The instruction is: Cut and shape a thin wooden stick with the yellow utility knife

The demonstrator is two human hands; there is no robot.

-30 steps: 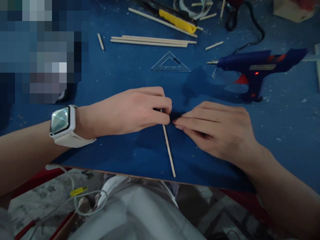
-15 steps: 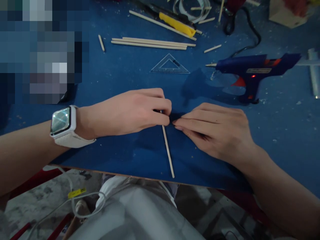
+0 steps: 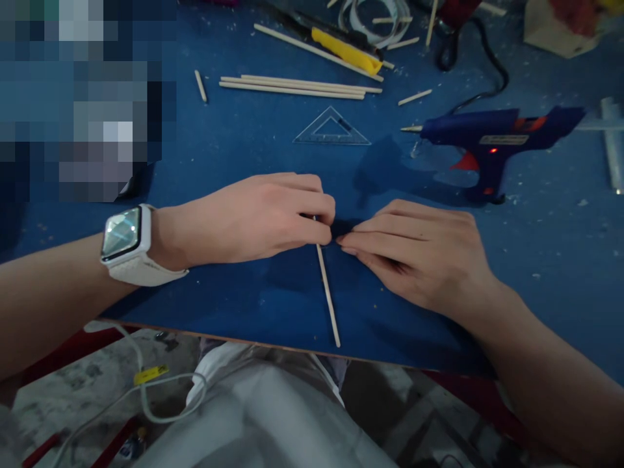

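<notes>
My left hand (image 3: 273, 218), with a watch (image 3: 123, 235) on its wrist, is closed on the upper part of a thin wooden stick (image 3: 328, 296). The stick's lower end points toward the table's near edge, while its top is hidden under my fingers. Just to the right, my right hand (image 3: 419, 250) has its fingertips pinched together close to the stick. Whatever lies between those fingertips is hidden. Beyond my hands lies a clear triangular ruler (image 3: 332, 138).
A blue hot glue gun (image 3: 487, 130) with a lit red light lies at the right, its cord running back. Several wooden sticks (image 3: 292, 86), a yellow-handled cutter (image 3: 346, 51) and a roll of clear tape (image 3: 375, 26) lie at the back of the blue table (image 3: 234, 140).
Both hands and the stick hold practically the same positions. The view has shifted very slightly.
</notes>
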